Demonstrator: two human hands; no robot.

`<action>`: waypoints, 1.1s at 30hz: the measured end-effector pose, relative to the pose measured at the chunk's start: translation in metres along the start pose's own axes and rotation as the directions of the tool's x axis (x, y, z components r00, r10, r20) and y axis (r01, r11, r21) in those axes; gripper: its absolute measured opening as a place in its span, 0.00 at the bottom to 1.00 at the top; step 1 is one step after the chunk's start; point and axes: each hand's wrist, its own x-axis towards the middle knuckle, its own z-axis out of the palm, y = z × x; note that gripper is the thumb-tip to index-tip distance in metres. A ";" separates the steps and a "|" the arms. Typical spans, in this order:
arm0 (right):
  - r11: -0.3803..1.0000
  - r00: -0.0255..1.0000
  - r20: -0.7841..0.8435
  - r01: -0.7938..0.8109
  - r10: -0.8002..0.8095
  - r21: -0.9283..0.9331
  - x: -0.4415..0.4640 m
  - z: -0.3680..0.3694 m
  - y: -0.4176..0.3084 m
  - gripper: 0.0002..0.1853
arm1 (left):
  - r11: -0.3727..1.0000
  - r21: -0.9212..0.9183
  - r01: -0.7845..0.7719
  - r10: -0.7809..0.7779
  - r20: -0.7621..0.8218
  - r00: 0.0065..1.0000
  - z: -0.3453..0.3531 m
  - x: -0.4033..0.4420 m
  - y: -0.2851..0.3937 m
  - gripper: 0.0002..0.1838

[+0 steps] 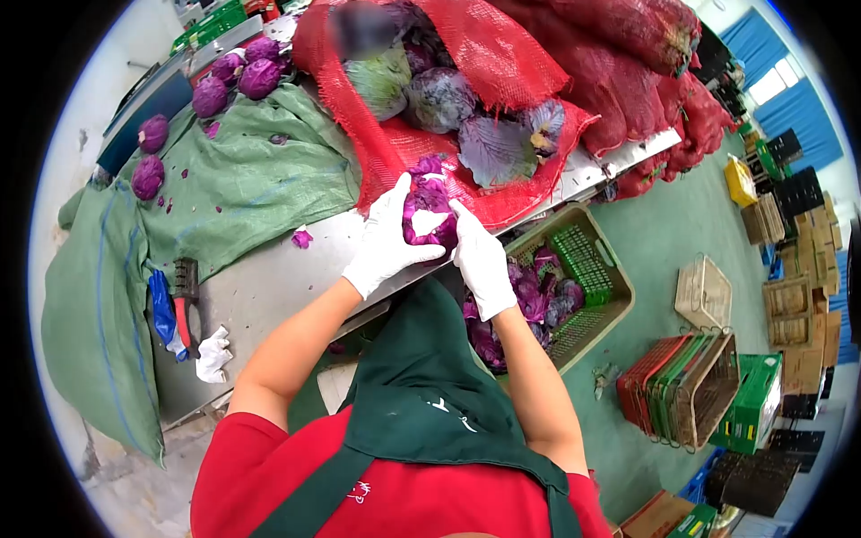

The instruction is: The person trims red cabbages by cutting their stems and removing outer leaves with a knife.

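Both my hands wear white gloves and meet over the front edge of the metal table. A red cabbage (422,197) with a pale cut patch and ragged purple leaves lies between them. My left hand (387,235) is closed round its left side, with the thumb beneath. My right hand (481,262) grips it from the right, fingers against the leaves; whether it also holds a small tool is hidden. Just beyond, an open red mesh sack (381,166) holds several cabbages with dull outer leaves (498,148).
Below the table edge at right stands a green crate (619,287) with purple leaves. Several trimmed cabbages (260,79) lie on a green woven sack (260,170) at left, near a red-handled tool (184,309) and a crumpled white glove (213,354). Full red sacks (610,72) are piled behind.
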 end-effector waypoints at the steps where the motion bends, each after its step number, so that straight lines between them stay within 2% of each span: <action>1: 0.997 0.998 -0.033 0.046 -0.048 -0.060 0.000 -0.001 -0.004 0.23 | 1.000 -0.005 -0.001 0.002 0.014 1.000 0.004 -0.001 0.003 0.65; 3: 0.951 0.997 0.001 -0.075 0.079 -0.299 -0.003 -0.008 -0.018 0.23 | 0.974 0.225 -0.021 0.038 -0.071 0.997 0.013 -0.002 0.009 0.62; 5: 0.934 0.999 -0.013 -0.050 0.048 -0.353 -0.005 -0.008 -0.022 0.23 | 0.974 0.218 -0.053 0.081 -0.126 0.989 0.023 -0.001 0.009 0.60; 7: 0.903 0.996 -0.059 0.033 -0.064 -0.428 -0.005 -0.003 -0.016 0.23 | 0.974 0.206 -0.096 0.140 -0.207 0.968 0.029 0.000 0.009 0.59; 8: 0.903 0.996 -0.061 0.031 -0.063 -0.428 -0.004 -0.002 -0.014 0.23 | 0.974 0.206 -0.098 0.141 -0.205 0.968 0.029 0.002 0.009 0.59; 10: 0.888 0.997 -0.055 -0.080 0.061 -0.452 -0.004 -0.003 -0.019 0.19 | 0.994 0.106 -0.012 0.021 -0.082 0.996 0.024 0.003 0.015 0.59; 11: 0.892 0.994 -0.101 -0.014 -0.036 -0.452 -0.001 -0.003 -0.010 0.16 | 0.994 0.105 -0.011 0.020 -0.081 0.997 0.026 0.000 0.014 0.59; 12: 0.889 0.980 -0.146 0.053 -0.133 -0.455 0.005 -0.002 0.006 0.14 | 0.989 0.125 -0.076 0.092 -0.122 0.988 0.027 -0.006 0.010 0.60; 13: 0.901 0.968 -0.252 -0.117 0.009 -0.417 0.013 -0.015 0.038 0.12 | 0.979 0.148 -0.142 0.166 -0.163 0.973 0.027 -0.013 0.008 0.61; 14: 0.945 0.924 -0.382 -0.141 0.019 -0.294 0.022 -0.030 0.059 0.13 | 0.980 0.149 -0.132 0.154 -0.145 0.977 0.021 -0.021 0.009 0.62; 15: 0.893 0.903 -0.328 -0.369 0.278 -0.259 0.024 -0.049 0.066 0.16 | 0.989 0.089 -0.118 0.132 -0.169 0.977 0.019 -0.026 0.005 0.62; 16: 0.869 0.899 -0.261 -0.417 0.352 -0.265 0.024 -0.061 0.062 0.19 | 0.994 0.031 -0.103 0.106 -0.181 0.978 0.016 -0.029 0.000 0.62; 17: 0.921 0.946 -0.246 -0.278 0.213 -0.272 0.021 -0.057 0.056 0.19 | 0.998 -0.041 -0.048 0.039 -0.199 0.979 0.018 -0.029 -0.004 0.62; 18: 0.951 0.973 -0.220 -0.128 0.066 -0.282 0.019 -0.054 0.043 0.20 | 0.999 -0.034 -0.015 0.008 -0.203 0.979 0.017 -0.023 -0.003 0.63; 19: 0.969 0.989 -0.149 -0.026 -0.011 -0.244 0.015 -0.048 0.015 0.20 | 1.000 -0.027 0.007 -0.012 -0.198 0.980 0.018 -0.020 -0.004 0.63; 20: 0.948 0.997 -0.027 -0.076 0.071 -0.310 0.008 -0.040 -0.001 0.19 | 1.000 -0.023 0.015 -0.020 -0.195 0.981 0.019 -0.016 -0.004 0.63; 21: 0.916 0.997 0.011 0.077 -0.079 -0.394 0.003 -0.031 -0.010 0.19 | 1.000 -0.028 0.004 -0.010 -0.201 0.980 0.019 -0.013 -0.002 0.63; 22: 0.921 1.000 0.031 0.015 -0.003 -0.390 0.000 -0.024 -0.013 0.21 | 1.000 0.017 -0.008 0.010 -0.177 0.984 0.019 -0.010 0.000 0.62; 24: 0.899 0.997 0.047 0.075 -0.061 -0.431 -0.002 -0.017 -0.018 0.22 | 0.997 0.066 -0.025 0.034 -0.138 0.990 0.016 -0.006 0.007 0.61; 28: 0.865 0.998 0.053 0.047 -0.023 -0.500 -0.001 -0.013 -0.020 0.21 | 0.995 0.068 -0.068 0.078 -0.168 0.983 0.016 -0.006 0.019 0.59; 30: 0.871 0.998 -0.047 0.008 -0.036 -0.492 0.002 -0.008 -0.013 0.18 | 0.997 0.056 -0.048 0.055 -0.130 0.990 0.020 -0.007 0.014 0.61; 31: 0.907 0.989 -0.147 -0.043 -0.021 -0.418 0.010 -0.010 -0.003 0.16 | 0.991 0.087 -0.101 0.112 -0.135 0.984 0.023 -0.010 0.009 0.61; 32: 0.883 0.967 -0.208 -0.223 0.147 -0.414 0.022 -0.018 0.008 0.19 | 0.976 0.170 -0.135 0.160 -0.140 0.977 0.026 -0.016 0.007 0.62; 33: 0.875 0.943 -0.221 -0.317 0.249 -0.366 0.030 -0.028 0.029 0.21 | 0.976 0.159 -0.150 0.175 -0.158 0.972 0.026 -0.020 0.005 0.62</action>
